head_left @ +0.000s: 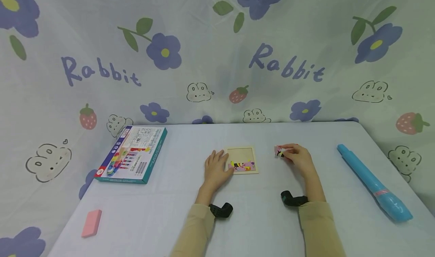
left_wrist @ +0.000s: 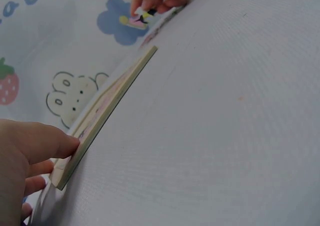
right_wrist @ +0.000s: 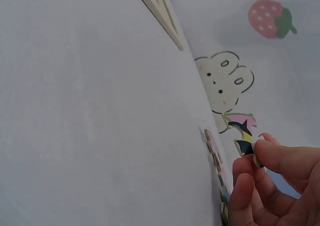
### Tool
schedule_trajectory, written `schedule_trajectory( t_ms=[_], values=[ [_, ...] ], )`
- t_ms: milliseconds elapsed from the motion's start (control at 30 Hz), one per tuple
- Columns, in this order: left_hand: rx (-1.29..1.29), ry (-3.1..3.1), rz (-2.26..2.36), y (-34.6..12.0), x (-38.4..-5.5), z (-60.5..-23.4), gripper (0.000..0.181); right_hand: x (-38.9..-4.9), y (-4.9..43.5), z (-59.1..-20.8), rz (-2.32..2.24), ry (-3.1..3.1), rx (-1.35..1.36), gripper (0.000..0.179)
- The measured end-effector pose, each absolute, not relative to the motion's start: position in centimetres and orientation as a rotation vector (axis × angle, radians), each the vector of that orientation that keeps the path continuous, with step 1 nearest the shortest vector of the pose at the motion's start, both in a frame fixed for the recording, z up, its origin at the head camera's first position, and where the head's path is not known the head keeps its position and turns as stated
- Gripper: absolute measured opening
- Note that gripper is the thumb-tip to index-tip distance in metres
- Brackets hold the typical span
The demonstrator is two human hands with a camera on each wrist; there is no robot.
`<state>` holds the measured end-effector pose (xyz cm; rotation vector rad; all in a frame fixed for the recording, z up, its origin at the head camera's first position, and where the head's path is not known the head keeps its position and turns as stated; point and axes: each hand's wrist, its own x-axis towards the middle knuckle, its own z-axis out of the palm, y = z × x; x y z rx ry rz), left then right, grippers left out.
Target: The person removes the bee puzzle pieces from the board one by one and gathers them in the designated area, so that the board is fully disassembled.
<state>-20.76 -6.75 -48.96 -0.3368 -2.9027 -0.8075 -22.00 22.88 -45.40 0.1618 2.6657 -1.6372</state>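
A small square wooden puzzle tray point(head_left: 239, 155) lies on the table, with several joined pink and yellow jigsaw pieces point(head_left: 246, 166) along its near side. My left hand point(head_left: 215, 170) rests at the tray's left edge, fingers extended; in the left wrist view its thumb point(left_wrist: 62, 145) touches the rim. To the right of the tray, my right hand point(head_left: 299, 158) pinches a jigsaw piece point(right_wrist: 242, 128), pink, black and yellow, between thumb and fingers. Close below it in the right wrist view, more jigsaw pieces point(right_wrist: 215, 158) lie on the table, partly hidden by the fingers.
A flat printed box point(head_left: 132, 155) lies at the back left of the white table point(head_left: 153, 219). Nearer the front left is a pink block point(head_left: 91, 223). A long blue wrapped object point(head_left: 374, 183) lies along the right side. Behind hangs a rabbit-and-flower patterned cloth point(head_left: 204, 60).
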Motion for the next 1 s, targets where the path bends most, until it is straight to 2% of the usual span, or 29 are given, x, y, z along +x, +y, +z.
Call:
schedule_trajectory(
  t_ms=[333,1000],
  values=[
    [-0.346,-2.914,-0.802,-6.8,-20.7,-48.9,0.056,-21.1,24.6,-44.4,-1.835,2.492,0.307,0.041],
    [-0.346,-2.912,-0.787,-6.8,-20.7,-49.1,0.056,-21.5,23.6,-45.1,-1.454,2.754,0.294,0.033]
  ],
)
